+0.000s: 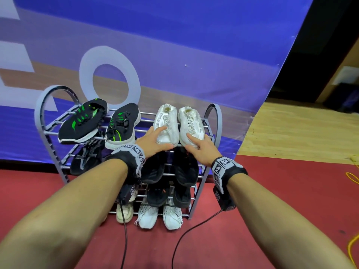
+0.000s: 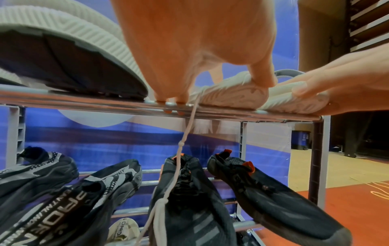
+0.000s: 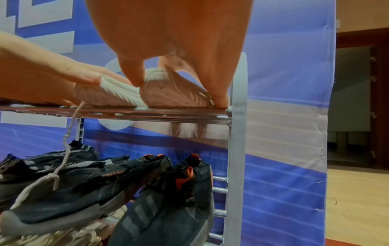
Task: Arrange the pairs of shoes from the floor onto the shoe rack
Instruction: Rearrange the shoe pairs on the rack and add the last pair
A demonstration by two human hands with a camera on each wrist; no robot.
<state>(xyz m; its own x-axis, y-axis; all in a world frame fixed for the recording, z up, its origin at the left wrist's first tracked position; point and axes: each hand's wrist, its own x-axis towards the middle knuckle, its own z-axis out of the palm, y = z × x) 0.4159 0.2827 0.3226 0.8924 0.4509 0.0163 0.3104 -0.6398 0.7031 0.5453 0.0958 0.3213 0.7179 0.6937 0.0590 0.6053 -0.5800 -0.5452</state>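
A white pair of shoes stands on the right of the top tier of the grey shoe rack point(image 1: 216, 121). My left hand point(image 1: 158, 138) grips the toe of the left white shoe point(image 1: 166, 121), thumb on one side and fingers on the other. My right hand point(image 1: 199, 143) holds the toe of the right white shoe point(image 1: 191, 121) the same way. In the left wrist view my left hand point(image 2: 189, 66) straddles the shoe's toe point(image 2: 231, 94). In the right wrist view my right hand point(image 3: 179, 41) pinches the other toe point(image 3: 172, 93). A white lace point(image 2: 183, 138) hangs through the bars.
A black-and-green pair point(image 1: 81, 121) fills the top tier's left. Black shoes point(image 1: 184, 167) and grey-black ones point(image 1: 85, 160) sit on lower tiers, with white shoes point(image 1: 147, 212) at the bottom. A blue banner point(image 1: 194, 55) backs the rack. A yellow cable point(image 1: 351, 177) lies on the red floor at right.
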